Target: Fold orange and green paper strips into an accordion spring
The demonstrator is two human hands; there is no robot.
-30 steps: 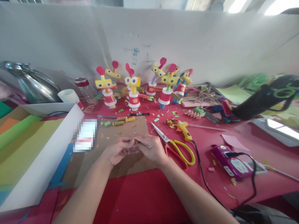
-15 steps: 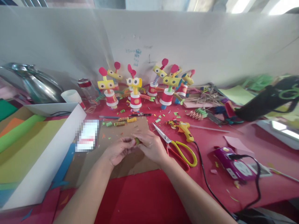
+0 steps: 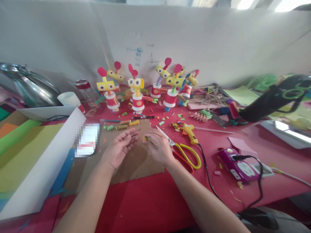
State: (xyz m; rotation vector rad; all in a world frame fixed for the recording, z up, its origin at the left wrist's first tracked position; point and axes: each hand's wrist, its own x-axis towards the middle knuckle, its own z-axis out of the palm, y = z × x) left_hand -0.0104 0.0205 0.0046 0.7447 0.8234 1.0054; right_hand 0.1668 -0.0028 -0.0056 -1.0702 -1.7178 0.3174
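Above the brown cardboard (image 3: 143, 168), my right hand (image 3: 159, 147) pinches a small folded paper piece (image 3: 145, 138), green and orange, mostly covered by the fingers. My left hand (image 3: 122, 145) is a short way to the left, fingers stretched out and apart, with nothing seen in it. Several folded paper springs (image 3: 125, 124) lie along the cardboard's far edge, in yellow, green and orange. Scissors (image 3: 178, 147) with yellow and red handles rest just right of my right hand, and a yellow glue gun (image 3: 189, 132) lies beyond them.
Several paper-cup figures (image 3: 138, 102) stand along the wall. To the left are a white box (image 3: 43, 161) of coloured paper, a phone (image 3: 87, 139), a jar (image 3: 85, 90) and a steel jug (image 3: 31, 87). A purple power strip (image 3: 239, 166) and a black bottle (image 3: 267, 100) are on the right.
My hands were together on the small paper piece. They have parted: my left hand let go and opened, while my right keeps the piece. The whole view shifted slightly.
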